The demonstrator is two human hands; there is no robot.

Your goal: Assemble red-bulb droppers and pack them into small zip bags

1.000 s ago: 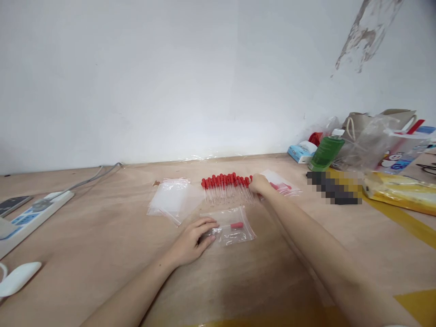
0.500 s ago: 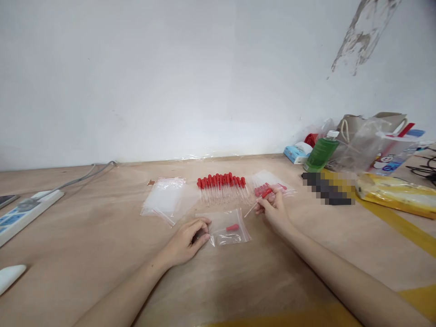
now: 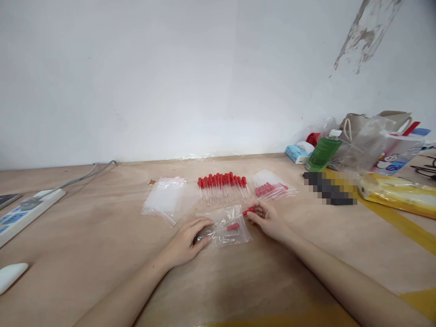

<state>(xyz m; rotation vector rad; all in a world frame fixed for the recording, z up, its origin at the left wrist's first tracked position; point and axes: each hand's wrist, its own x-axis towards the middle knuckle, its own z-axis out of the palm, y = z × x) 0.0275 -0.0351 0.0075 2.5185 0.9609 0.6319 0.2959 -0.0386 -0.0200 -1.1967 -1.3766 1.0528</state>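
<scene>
A clear zip-lock bag (image 3: 225, 239) lies in the middle of the table with one red-bulbed dropper (image 3: 233, 226) inside. My left hand (image 3: 189, 238) grips the bag's left end, fingers on the far side and thumb on the near side. Between the thumb and fingers of my right hand (image 3: 269, 218) is a second dropper (image 3: 250, 210), held by its red bulb. Its thin tube points left, at the bag's right-hand opening; how far in the tip reaches is hard to see. Behind the bag lies a row of red-bulbed droppers (image 3: 221, 180).
Flat clear bags (image 3: 163, 197) are stacked at left. Bags with droppers inside (image 3: 270, 187) lie at right. Farther right stand a green bottle (image 3: 323, 152), a tissue pack (image 3: 298, 153) and a yellow packet (image 3: 395, 193). A power strip (image 3: 30, 211) sits at far left.
My right hand has moved left and toward me with its dropper, from beside the filled bags to the bag's opening. My left hand's finger and thumb have spread slightly on the bag.
</scene>
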